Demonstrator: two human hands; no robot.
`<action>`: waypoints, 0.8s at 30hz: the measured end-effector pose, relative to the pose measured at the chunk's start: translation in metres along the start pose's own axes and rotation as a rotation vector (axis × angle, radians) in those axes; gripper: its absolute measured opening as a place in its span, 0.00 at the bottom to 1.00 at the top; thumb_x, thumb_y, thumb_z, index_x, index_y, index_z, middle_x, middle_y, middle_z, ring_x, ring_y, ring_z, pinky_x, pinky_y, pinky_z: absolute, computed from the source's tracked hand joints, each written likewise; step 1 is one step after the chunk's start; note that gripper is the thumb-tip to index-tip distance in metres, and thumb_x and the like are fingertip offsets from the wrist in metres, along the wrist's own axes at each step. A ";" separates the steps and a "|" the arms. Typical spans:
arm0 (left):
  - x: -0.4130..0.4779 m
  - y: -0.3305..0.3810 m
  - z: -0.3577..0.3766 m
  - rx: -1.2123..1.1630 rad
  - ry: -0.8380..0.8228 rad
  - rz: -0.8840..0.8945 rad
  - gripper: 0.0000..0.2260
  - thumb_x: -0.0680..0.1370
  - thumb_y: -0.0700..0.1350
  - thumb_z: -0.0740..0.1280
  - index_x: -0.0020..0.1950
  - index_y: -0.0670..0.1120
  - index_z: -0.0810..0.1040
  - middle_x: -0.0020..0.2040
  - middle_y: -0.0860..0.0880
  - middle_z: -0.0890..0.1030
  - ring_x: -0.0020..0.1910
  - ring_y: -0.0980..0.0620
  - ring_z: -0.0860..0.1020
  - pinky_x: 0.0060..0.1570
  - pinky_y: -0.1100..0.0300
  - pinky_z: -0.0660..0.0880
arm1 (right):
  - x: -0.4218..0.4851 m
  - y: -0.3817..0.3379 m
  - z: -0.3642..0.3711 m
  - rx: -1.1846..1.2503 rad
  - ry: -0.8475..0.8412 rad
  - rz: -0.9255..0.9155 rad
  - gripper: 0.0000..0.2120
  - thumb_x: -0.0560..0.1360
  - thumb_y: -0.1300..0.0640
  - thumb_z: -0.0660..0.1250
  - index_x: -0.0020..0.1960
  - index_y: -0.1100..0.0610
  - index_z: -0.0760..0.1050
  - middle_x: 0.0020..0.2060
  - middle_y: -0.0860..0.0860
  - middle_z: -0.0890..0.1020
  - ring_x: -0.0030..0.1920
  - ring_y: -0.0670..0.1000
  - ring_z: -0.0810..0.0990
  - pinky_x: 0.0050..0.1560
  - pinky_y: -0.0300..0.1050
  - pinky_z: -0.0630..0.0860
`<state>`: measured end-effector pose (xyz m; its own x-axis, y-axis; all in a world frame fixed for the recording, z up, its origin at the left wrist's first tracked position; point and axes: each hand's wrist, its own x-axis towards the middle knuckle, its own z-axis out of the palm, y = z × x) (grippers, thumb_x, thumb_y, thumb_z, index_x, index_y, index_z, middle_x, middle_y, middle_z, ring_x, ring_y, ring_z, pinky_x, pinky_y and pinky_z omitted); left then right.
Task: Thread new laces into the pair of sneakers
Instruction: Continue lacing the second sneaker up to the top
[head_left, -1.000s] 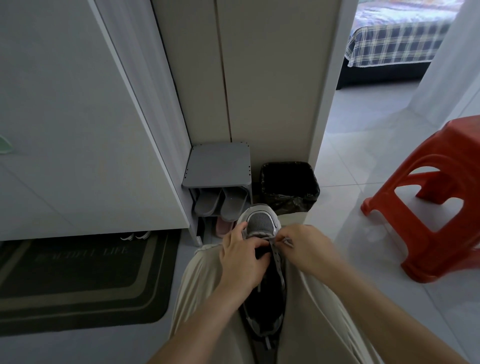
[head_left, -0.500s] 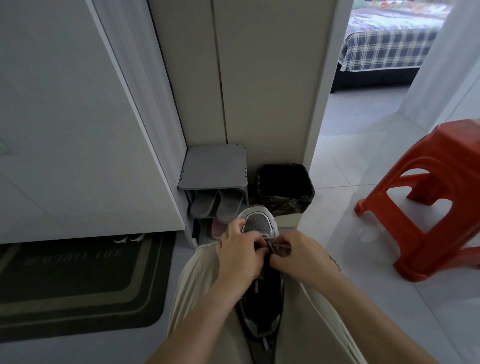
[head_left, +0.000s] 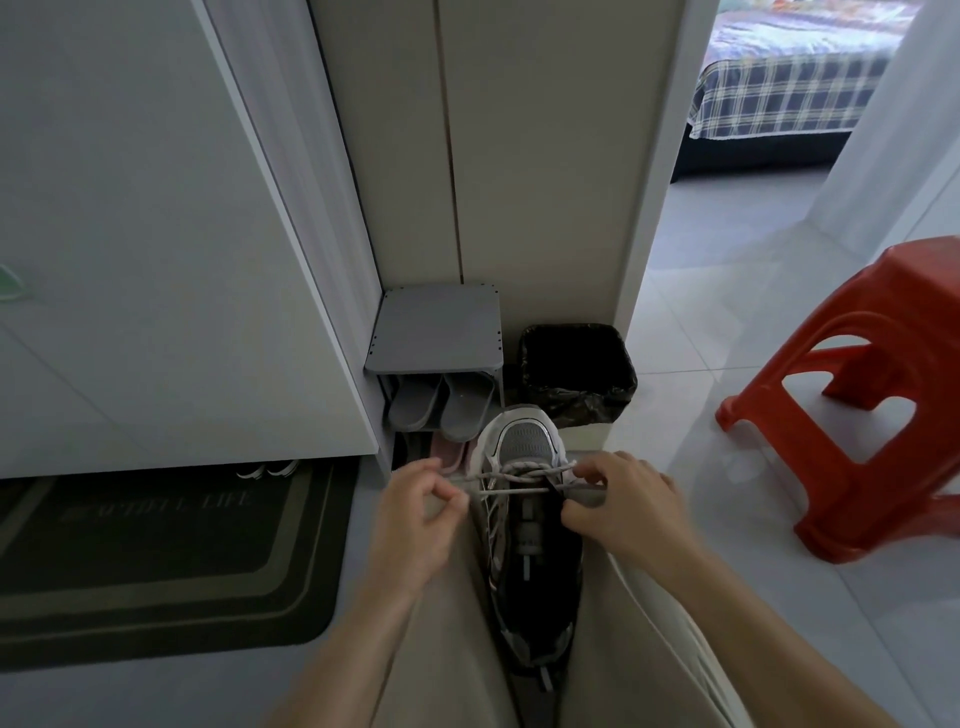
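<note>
A grey, white and black sneaker (head_left: 524, 545) lies between my beige-trousered thighs, toe pointing away from me. A grey speckled lace (head_left: 524, 472) crosses over itself just behind the toe cap, and its two ends run out sideways. My left hand (head_left: 415, 519) pinches the left end beside the shoe. My right hand (head_left: 618, 509) pinches the right end at the shoe's right edge. Both ends are stretched taut. The other sneaker of the pair is out of view.
A small grey shoe rack (head_left: 436, 332) with grey slippers (head_left: 441, 405) stands against the wall ahead. A black-lined bin (head_left: 576, 369) sits beside it. A red plastic stool (head_left: 862, 395) is on the right, a dark doormat (head_left: 156, 551) on the left.
My hands were together over the eyelets near the toe. They have drawn apart to either side, pulling the lace ends out so a crossing shows across the shoe.
</note>
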<state>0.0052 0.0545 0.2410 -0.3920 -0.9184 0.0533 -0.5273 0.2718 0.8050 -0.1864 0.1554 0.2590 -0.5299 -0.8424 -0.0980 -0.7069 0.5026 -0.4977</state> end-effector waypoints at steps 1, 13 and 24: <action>-0.001 -0.006 -0.009 0.002 0.005 -0.038 0.10 0.73 0.41 0.71 0.34 0.50 0.75 0.57 0.56 0.73 0.58 0.59 0.70 0.60 0.61 0.61 | -0.001 0.000 0.000 -0.006 0.006 -0.003 0.20 0.65 0.42 0.67 0.57 0.43 0.74 0.49 0.40 0.73 0.55 0.46 0.72 0.61 0.46 0.64; -0.008 -0.048 -0.034 0.103 -0.065 -0.255 0.04 0.77 0.45 0.67 0.51 0.51 0.78 0.55 0.57 0.75 0.53 0.60 0.71 0.61 0.59 0.66 | -0.008 -0.003 0.006 -0.010 0.044 -0.006 0.28 0.67 0.39 0.67 0.65 0.44 0.67 0.64 0.45 0.67 0.65 0.50 0.64 0.65 0.48 0.60; 0.003 0.029 0.029 0.274 -0.125 0.207 0.11 0.76 0.52 0.67 0.58 0.56 0.79 0.65 0.56 0.68 0.67 0.56 0.63 0.64 0.65 0.58 | -0.016 0.001 0.015 0.032 0.115 0.006 0.26 0.66 0.37 0.69 0.59 0.47 0.68 0.59 0.46 0.70 0.62 0.50 0.67 0.64 0.46 0.62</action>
<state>-0.0332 0.0675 0.2473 -0.5920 -0.7981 0.1123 -0.6028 0.5309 0.5956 -0.1722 0.1668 0.2473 -0.5861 -0.8102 -0.0023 -0.6892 0.5000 -0.5244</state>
